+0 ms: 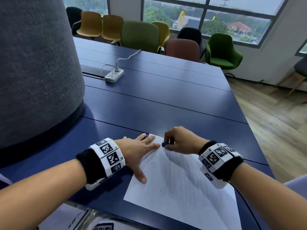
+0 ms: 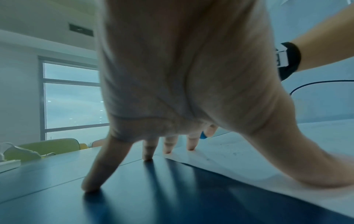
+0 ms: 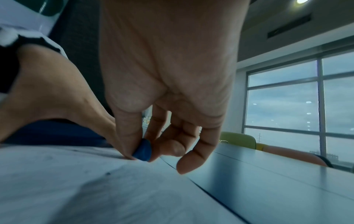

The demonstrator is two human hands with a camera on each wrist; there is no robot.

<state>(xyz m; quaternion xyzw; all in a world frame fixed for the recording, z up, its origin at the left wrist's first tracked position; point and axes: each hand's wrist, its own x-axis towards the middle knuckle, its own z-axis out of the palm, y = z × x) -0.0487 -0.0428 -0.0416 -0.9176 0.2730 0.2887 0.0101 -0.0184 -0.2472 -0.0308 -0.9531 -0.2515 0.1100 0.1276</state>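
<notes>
A white sheet of paper (image 1: 181,185) with faint grey marks and dark crumbs lies on the dark blue table (image 1: 166,100). My left hand (image 1: 141,151) lies flat with spread fingers (image 2: 147,153), some on the paper's (image 2: 249,153) left edge, some on the table. My right hand (image 1: 176,141) pinches a small blue eraser (image 1: 164,144) between thumb and fingers and holds its tip on the paper near the far corner. The right wrist view shows the eraser (image 3: 143,150) touching the sheet (image 3: 76,181), with the left hand just behind it.
A white power strip (image 1: 114,75) with a plugged cable lies farther back on the table. A broad grey felt column (image 1: 33,63) rises at the left. Coloured chairs (image 1: 140,36) line the far side. Wooden floor (image 1: 272,113) lies beyond the table's right edge.
</notes>
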